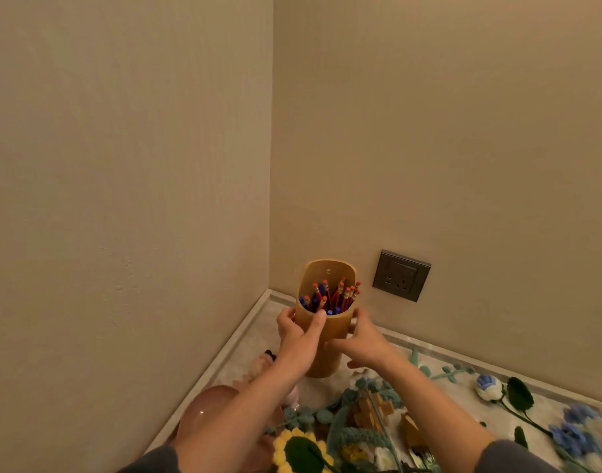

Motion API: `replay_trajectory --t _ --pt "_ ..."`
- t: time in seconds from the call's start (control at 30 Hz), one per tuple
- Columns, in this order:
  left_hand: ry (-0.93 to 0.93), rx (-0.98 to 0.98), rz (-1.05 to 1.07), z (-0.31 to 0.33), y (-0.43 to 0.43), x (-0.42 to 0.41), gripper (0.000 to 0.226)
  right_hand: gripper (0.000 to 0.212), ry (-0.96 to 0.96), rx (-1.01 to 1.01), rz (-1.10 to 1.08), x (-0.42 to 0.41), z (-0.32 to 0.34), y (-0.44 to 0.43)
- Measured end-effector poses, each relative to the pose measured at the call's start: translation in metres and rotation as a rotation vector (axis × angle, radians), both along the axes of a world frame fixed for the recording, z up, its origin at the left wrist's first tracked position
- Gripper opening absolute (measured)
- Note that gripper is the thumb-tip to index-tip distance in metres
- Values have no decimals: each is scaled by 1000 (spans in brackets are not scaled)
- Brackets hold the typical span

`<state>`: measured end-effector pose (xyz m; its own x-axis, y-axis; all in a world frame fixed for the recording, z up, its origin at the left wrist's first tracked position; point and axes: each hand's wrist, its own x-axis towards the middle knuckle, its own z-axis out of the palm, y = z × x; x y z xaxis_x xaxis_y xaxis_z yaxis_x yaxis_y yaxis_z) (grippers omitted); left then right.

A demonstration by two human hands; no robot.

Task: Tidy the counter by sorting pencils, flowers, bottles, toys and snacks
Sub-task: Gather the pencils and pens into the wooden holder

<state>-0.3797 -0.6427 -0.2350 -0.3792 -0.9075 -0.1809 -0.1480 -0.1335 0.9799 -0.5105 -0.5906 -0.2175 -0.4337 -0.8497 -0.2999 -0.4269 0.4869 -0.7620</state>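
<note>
Tan pencil holder [332, 331], a tall tube w/ a raised back, is upright in the corner of the counter [258, 332]; can't tell if its base touches the top. Inside it is a bunch of red & blue pencils [330, 297], eraser ends up. 2 hands hold it: the left hand [299, 336] wraps the left side, thumb hooked over the front rim. The right hand [364, 343] clasps the right side, thumb across the front. Knitted flowers [490, 387] lie loose on the counter, right & nearer. Pink bowl [207, 407] sits under the left forearm, contents hidden. Grey socket [401, 275] on the wall.
</note>
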Motion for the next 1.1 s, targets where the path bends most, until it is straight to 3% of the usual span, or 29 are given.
replay_trajectory --t 0.27,0.53,0.73,0.93,1.1 --pt "30 -30 73 2 -51 12 61 89 82 -64 49 14 -9 -44" --pt "134 295 235 -1 -84 11 75 88 70 -191 103 20 -11 -86" --pt "187 278 286 7 -101 17 54 82 71 -178 118 29 -19 -107" --pt "125 256 325 3 -97 14 63 93 144 -204 112 31 -18 -106" --pt "110 270 345 7 -85 12 70 90 31 -244 119 25 -11 -110"
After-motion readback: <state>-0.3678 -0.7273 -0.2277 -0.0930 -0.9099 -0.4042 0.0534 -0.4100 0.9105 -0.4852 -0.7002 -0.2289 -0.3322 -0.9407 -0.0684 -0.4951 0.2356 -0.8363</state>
